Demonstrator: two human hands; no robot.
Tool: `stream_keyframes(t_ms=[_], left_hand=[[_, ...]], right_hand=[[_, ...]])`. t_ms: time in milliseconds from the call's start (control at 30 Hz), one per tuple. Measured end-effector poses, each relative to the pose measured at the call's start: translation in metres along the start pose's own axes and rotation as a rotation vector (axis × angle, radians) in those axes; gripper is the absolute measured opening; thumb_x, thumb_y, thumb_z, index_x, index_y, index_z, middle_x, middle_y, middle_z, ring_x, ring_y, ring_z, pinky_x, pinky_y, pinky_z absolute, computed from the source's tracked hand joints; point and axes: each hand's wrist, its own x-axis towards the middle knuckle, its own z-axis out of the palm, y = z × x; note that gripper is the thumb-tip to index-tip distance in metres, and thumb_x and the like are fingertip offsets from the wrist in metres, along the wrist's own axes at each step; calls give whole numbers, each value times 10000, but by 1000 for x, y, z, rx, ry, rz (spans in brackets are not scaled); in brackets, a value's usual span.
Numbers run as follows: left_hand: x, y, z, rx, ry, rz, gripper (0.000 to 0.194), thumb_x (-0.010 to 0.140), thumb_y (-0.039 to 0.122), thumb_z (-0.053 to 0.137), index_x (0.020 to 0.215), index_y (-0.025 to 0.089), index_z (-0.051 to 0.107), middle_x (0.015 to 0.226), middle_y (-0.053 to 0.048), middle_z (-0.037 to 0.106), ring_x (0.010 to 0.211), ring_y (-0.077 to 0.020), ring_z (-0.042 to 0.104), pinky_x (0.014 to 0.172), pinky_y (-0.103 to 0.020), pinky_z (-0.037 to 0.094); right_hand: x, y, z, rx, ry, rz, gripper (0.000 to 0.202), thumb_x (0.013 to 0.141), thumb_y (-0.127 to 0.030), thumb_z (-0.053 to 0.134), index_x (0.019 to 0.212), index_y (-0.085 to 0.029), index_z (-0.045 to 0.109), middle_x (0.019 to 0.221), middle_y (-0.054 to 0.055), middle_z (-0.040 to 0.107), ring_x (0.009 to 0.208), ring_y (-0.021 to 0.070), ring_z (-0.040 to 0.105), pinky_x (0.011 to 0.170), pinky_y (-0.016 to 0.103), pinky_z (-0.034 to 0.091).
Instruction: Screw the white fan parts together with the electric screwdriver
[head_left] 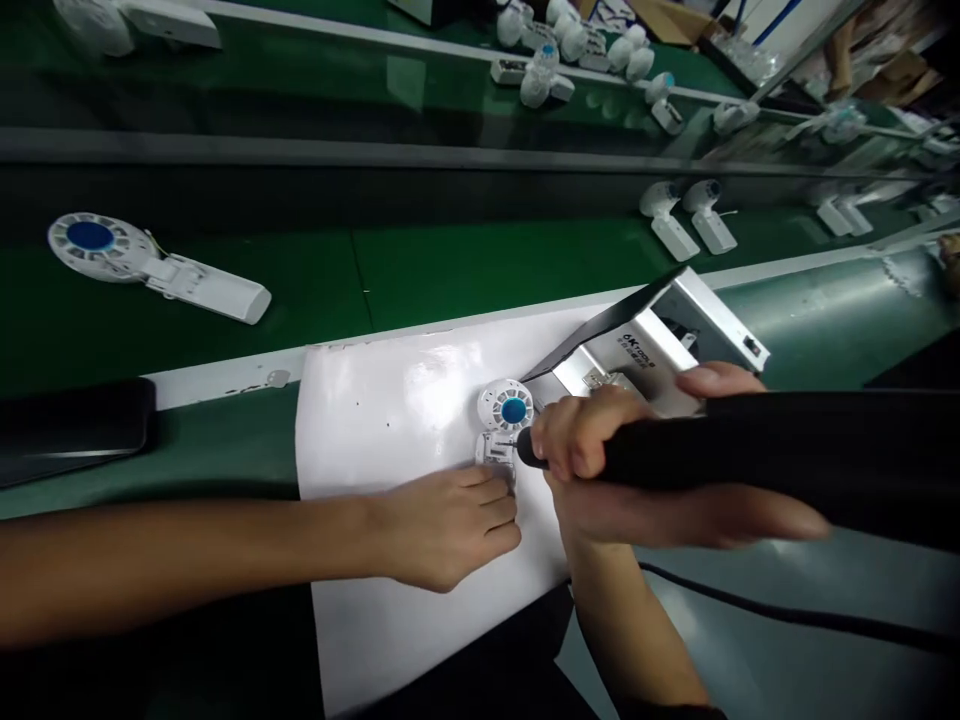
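Observation:
A small white handheld fan [495, 410] with a blue centre lies on the white sheet. My left hand [454, 530] is closed around the handle end of this fan, which its fingers mostly hide. In my right hand [592, 450] is a black electric screwdriver [675, 450], gripped along its body. The screwdriver's thin bit points left and meets the fan's hinge part just below the round head; whether a screw is there is too small to tell. Right behind my right hand stands a silver screw feeder [645, 350] with lettering on its front.
Another white fan [172, 265] lies on the green conveyor [300, 290] at left. More fans [679, 215] rest farther right and on the raised shelf [300, 80]. A black phone-like slab [75, 425] sits at the left edge. A black cable [750, 605] runs at lower right.

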Motion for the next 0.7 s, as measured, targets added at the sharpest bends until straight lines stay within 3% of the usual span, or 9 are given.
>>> stream_keyframes(t_ms=[133, 267, 500, 700], left_hand=[[2, -5, -2, -14, 23, -10, 58, 996, 176, 638, 1006, 175, 695, 1081, -119, 736, 1032, -281, 653, 1090, -415, 521], [4, -3, -4, -25, 19, -15, 26, 993, 184, 661, 998, 175, 685, 1041, -105, 722, 992, -269, 650, 1052, -407, 520], [4, -4, -4, -63, -11, -8, 24, 949, 184, 678, 957, 206, 673, 1031, -94, 743, 1030, -275, 652, 1140, -413, 501], [5, -5, -4, -63, -22, -4, 36, 982, 180, 664, 1003, 183, 693, 1051, -102, 728, 1006, -266, 641, 1058, -408, 510]], right_hand=[[5, 30, 9, 43, 23, -104, 459, 962, -754, 745, 1179, -349, 729, 544, -115, 561, 326, 112, 379, 347, 258, 398], [7, 44, 3, 41, -51, -131, 429, 963, -714, 763, 1176, -348, 696, 537, -126, 570, 306, 105, 383, 340, 245, 419], [-8, 58, 11, 51, -55, 3, 423, 990, -721, 725, 1166, -348, 630, 532, -126, 549, 325, 118, 365, 334, 259, 327], [5, 46, 2, 83, -1, -97, 438, 996, -725, 700, 1178, -326, 692, 543, -114, 535, 318, 116, 373, 330, 274, 407]])
